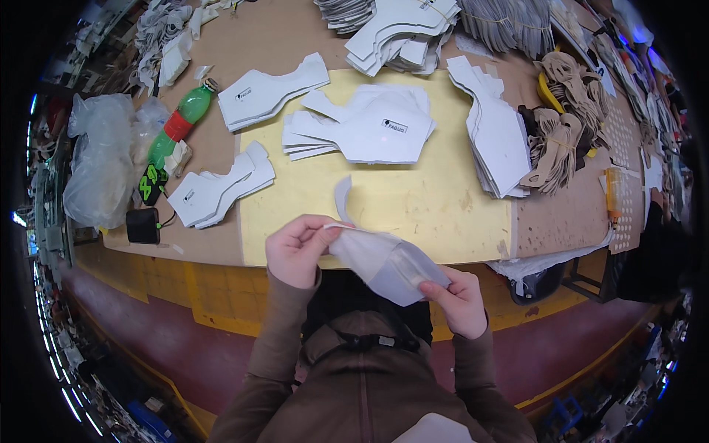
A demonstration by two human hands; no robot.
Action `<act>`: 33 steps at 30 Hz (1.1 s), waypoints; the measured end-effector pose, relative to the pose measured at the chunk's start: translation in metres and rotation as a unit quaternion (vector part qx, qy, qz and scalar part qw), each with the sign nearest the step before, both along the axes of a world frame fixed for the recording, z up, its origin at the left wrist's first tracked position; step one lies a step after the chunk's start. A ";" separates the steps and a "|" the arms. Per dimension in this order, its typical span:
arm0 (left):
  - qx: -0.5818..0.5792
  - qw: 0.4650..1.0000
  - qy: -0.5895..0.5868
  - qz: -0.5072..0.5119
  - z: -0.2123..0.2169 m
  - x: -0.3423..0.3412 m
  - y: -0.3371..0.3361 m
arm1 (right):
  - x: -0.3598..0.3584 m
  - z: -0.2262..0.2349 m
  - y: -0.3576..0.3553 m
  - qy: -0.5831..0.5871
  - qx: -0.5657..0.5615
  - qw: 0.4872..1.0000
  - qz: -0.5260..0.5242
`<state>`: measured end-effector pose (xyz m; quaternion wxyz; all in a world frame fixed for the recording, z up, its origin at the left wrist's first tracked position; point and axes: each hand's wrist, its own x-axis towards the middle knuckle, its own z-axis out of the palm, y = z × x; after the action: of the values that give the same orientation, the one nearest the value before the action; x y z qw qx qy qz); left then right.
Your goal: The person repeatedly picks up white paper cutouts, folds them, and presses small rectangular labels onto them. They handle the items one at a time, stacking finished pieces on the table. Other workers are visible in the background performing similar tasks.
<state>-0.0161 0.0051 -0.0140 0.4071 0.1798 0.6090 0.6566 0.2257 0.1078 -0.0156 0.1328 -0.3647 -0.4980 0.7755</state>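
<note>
Head view: worktable (pixel 557 221) with pale piece (pixel 365 255) held at its near edge.
The brown worktable surface carries a yellow sheet (pixel 443 221) and stacked white cut pieces (pixel 391 133); a red floor (pixel 181 351) lies below. At left, a green bottle (pixel 193 107) with a red band is positioned near a clear plastic bag (pixel 100 159); contents of both are indistinct. Left hand (pixel 297 251) and right hand (pixel 459 301) each pinch the pale piece between thumb and fingers.
</note>
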 end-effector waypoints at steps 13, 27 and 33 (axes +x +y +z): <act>0.018 0.875 0.481 0.044 0.032 0.021 0.016 | 0.006 0.006 0.008 0.035 0.001 0.996 -0.078; 0.046 0.826 0.522 -0.208 0.055 0.040 0.007 | -0.025 0.042 -0.005 -0.012 0.222 0.972 0.073; 0.017 0.834 0.514 -0.202 0.057 0.040 0.006 | -0.035 0.040 -0.012 -0.009 0.238 0.971 0.031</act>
<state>0.0239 0.0115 0.0434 0.1559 0.6171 0.6691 0.3836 0.1911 0.0957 0.0247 0.1874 -0.3141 -0.6802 0.6352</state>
